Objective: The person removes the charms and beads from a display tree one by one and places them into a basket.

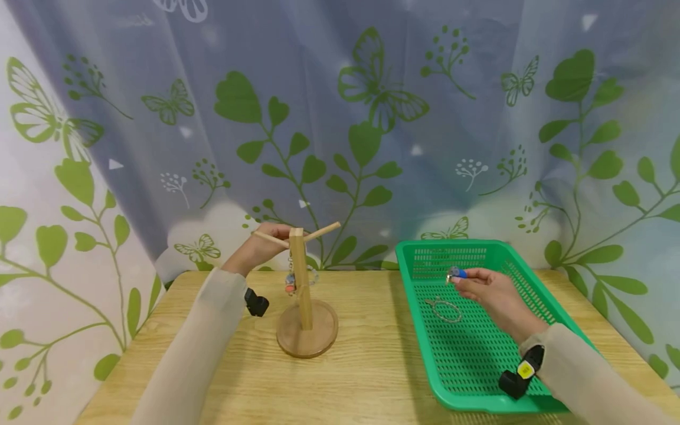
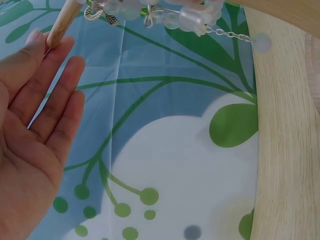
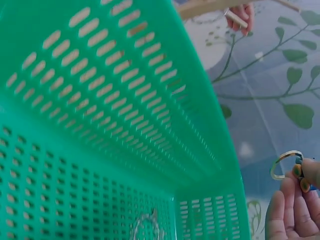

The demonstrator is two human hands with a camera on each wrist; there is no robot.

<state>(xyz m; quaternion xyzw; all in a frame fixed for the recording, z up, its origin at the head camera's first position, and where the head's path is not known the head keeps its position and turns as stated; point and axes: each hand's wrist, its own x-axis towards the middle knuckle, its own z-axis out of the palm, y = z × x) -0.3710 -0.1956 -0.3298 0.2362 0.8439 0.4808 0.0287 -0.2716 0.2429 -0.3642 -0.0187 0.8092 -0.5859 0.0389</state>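
A wooden peg stand (image 1: pixel 304 283) with a round base stands on the table. At one of its pegs (image 2: pixel 63 22) is my left hand (image 1: pixel 265 245), thumb and index fingertip pinching the peg's end. A charm keychain (image 1: pixel 290 282) in blue and red hangs on the stand, and a pale beaded bracelet (image 2: pixel 172 19) hangs close by the left hand. Over the green basket (image 1: pixel 425 348), my right hand (image 1: pixel 491 295) pinches a small keychain (image 1: pixel 455 274) with a blue part. Its metal ring (image 3: pixel 274 170) sticks out from the fingertips in the right wrist view.
A silvery bracelet (image 1: pixel 446 310) lies on the basket floor. The basket occupies the right part of the wooden table (image 1: pixel 366 366), its raised rim beneath my right arm. A leaf-printed curtain (image 1: pixel 319 77) hangs behind the table.
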